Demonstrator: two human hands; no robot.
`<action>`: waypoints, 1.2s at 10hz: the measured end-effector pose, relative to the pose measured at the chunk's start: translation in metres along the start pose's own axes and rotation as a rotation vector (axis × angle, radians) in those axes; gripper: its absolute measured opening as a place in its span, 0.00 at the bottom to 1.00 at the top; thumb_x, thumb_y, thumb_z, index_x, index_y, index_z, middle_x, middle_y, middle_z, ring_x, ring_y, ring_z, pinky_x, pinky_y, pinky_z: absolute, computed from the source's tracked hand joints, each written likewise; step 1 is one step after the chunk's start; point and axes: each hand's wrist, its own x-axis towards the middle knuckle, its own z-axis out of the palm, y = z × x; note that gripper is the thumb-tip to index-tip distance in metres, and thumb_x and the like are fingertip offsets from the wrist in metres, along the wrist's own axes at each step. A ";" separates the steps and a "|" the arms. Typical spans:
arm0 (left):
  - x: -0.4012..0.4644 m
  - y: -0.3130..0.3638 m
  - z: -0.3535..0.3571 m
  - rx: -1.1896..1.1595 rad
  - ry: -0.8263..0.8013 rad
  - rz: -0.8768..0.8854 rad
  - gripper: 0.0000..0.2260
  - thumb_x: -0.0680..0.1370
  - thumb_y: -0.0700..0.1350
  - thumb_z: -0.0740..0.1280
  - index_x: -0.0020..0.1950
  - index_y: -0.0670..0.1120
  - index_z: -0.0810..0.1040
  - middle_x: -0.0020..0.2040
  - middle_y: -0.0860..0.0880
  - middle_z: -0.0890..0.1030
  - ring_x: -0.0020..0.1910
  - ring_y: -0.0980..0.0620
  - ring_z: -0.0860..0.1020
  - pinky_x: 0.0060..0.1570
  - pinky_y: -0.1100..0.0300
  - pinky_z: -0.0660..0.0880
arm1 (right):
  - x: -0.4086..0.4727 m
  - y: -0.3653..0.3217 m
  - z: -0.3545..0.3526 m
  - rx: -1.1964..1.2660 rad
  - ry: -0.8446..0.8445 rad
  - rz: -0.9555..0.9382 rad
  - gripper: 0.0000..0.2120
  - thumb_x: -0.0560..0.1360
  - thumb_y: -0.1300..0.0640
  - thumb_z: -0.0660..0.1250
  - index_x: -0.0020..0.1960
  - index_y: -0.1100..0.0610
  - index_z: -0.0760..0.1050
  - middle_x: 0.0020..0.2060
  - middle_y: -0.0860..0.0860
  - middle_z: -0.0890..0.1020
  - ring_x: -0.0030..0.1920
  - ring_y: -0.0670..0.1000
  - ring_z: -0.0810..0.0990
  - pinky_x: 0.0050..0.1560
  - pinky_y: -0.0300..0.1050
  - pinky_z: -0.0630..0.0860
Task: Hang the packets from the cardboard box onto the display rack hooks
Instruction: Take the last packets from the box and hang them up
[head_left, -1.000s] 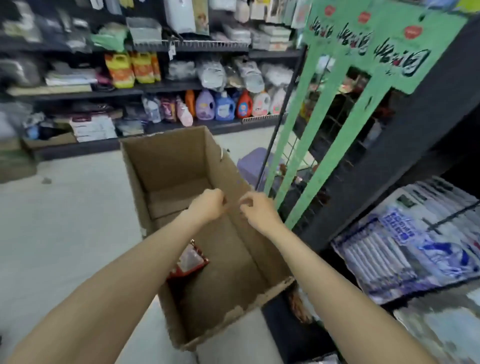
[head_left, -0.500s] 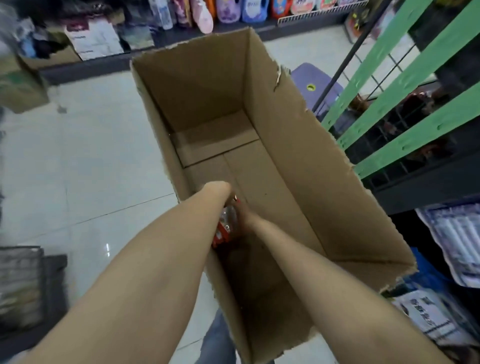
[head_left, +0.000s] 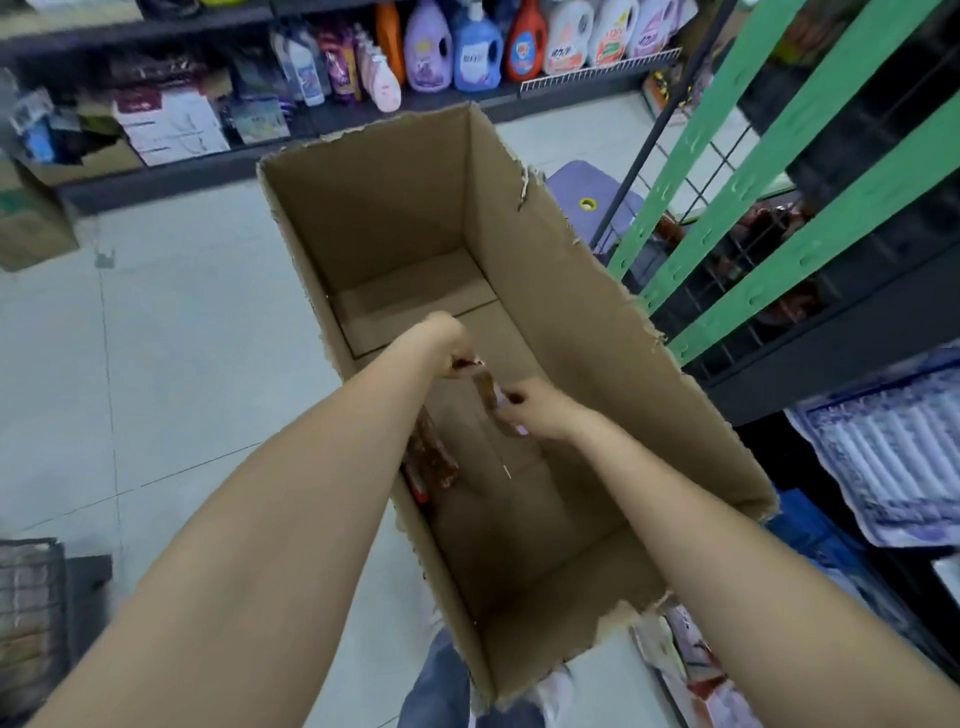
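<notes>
A tall open cardboard box (head_left: 597, 322) stands on the floor below me. Both my hands are inside it. My left hand (head_left: 441, 340) pinches the top of a small packet (head_left: 485, 384), and my right hand (head_left: 535, 410) grips its lower end. More red-brown packets (head_left: 431, 460) lie against the box's left wall, partly hidden by my left forearm. The green display rack (head_left: 737, 208) with a black wire grid stands to the right of the box.
Shelves with detergent bottles (head_left: 478, 57) line the far wall. A purple stool (head_left: 592, 192) sits behind the box. Packaged goods (head_left: 883, 452) hang low on the right. A dark wire basket (head_left: 31, 613) is at lower left. My shoes show beneath the box.
The view has tilted down into the box. My hands went from the box's rim down to the packets and have now lifted one packet between them.
</notes>
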 end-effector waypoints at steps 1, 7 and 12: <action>-0.030 0.022 0.002 -0.273 -0.028 0.064 0.14 0.80 0.32 0.59 0.34 0.38 0.66 0.18 0.46 0.74 0.14 0.57 0.72 0.16 0.66 0.70 | -0.027 -0.005 -0.029 -0.023 0.217 -0.024 0.16 0.80 0.55 0.59 0.35 0.56 0.74 0.35 0.55 0.78 0.39 0.53 0.75 0.32 0.42 0.65; -0.270 0.194 0.094 0.047 0.100 1.305 0.07 0.74 0.47 0.71 0.46 0.44 0.80 0.38 0.51 0.78 0.33 0.62 0.74 0.34 0.72 0.69 | -0.304 -0.004 -0.207 0.297 1.193 -0.323 0.10 0.75 0.57 0.68 0.35 0.53 0.76 0.30 0.47 0.77 0.32 0.46 0.73 0.33 0.39 0.67; -0.348 0.306 0.207 -0.092 0.154 1.469 0.04 0.78 0.41 0.65 0.45 0.48 0.78 0.43 0.51 0.78 0.37 0.58 0.74 0.35 0.68 0.67 | -0.408 0.037 -0.298 0.346 1.640 -0.341 0.08 0.75 0.61 0.67 0.52 0.58 0.82 0.50 0.50 0.82 0.51 0.46 0.77 0.56 0.38 0.71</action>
